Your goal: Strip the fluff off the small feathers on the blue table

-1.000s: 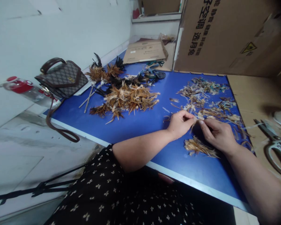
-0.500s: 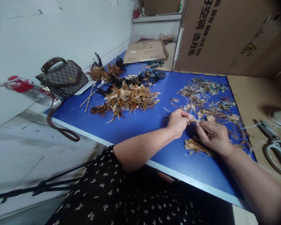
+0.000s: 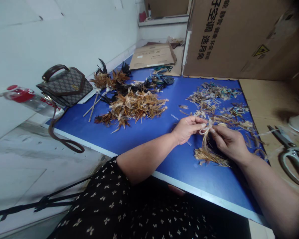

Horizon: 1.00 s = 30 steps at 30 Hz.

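Between my two hands is a small feather bunch (image 3: 206, 141) with a pale, clear strip (image 3: 203, 130) looped at its top. My left hand (image 3: 188, 129) pinches the strip and the bunch's top from the left, thumb against fingers. From the right, my right hand (image 3: 229, 141) pinches the same spot with thumb and forefinger. Just below lies a pile of brown feathers (image 3: 209, 156) on the blue table, close under the hanging tips. Loose feathers and scraps (image 3: 214, 93) are strewn beyond my hands. The exact grip of the fingertips is partly hidden.
A heap of brown feather bunches (image 3: 137, 104) lies left of centre, with black feathers behind it. Scissors (image 3: 292, 152) rest on cardboard at the right. A handbag (image 3: 67, 84) and a bottle (image 3: 31, 99) stand at the left. A large cardboard box (image 3: 221, 43) closes off the back.
The strip, earlier drawn between my hands, now forms a loop at the feathers' top. The feather bunch now hangs downward. The view has shifted slightly.
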{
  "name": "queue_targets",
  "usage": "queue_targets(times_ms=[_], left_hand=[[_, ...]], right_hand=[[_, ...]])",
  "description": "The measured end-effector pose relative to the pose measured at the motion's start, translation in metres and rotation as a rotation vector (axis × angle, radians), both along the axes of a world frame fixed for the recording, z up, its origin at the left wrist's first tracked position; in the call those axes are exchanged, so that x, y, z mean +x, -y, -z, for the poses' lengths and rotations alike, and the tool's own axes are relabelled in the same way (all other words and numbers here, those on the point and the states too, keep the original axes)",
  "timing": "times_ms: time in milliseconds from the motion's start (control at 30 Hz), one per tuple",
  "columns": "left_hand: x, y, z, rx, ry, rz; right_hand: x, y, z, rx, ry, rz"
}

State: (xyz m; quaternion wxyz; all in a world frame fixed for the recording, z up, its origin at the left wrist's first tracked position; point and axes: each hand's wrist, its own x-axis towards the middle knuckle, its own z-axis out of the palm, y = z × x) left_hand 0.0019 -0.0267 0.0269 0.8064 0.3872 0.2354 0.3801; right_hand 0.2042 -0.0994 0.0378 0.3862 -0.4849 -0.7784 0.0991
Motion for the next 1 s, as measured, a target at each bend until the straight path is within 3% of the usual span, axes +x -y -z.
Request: queue_targets(times_ms=[233,400,667,733,867,1000], left_hand=[[0.0,0.001,0.01,0.15,-0.06,0.117],[0.002,0.0,0.012,0.16,-0.096,0.05],[0.003,0.002,0.005,0.177,-0.184,-0.044],[0.004,0.003,0.002,0.207,-0.193,-0.096],[0.003,0.007,-0.001,0.233,-0.224,-0.137],[0.003,0.008,-0.002,0.231,-0.239,-0.145]], right_hand=[[0.003,0.0,0.005,-0.022,0.088,0.022],[0.001,0.0,0.004,0.009,0.099,0.076],[0.0,0.002,-0.004,0.227,-0.062,0.271],[0.001,0.006,-0.007,0.188,-0.111,0.189],[0.001,0.01,-0.005,-0.029,-0.117,-0.103],[0.003,0.005,0.006,-0.067,-0.011,-0.088]])
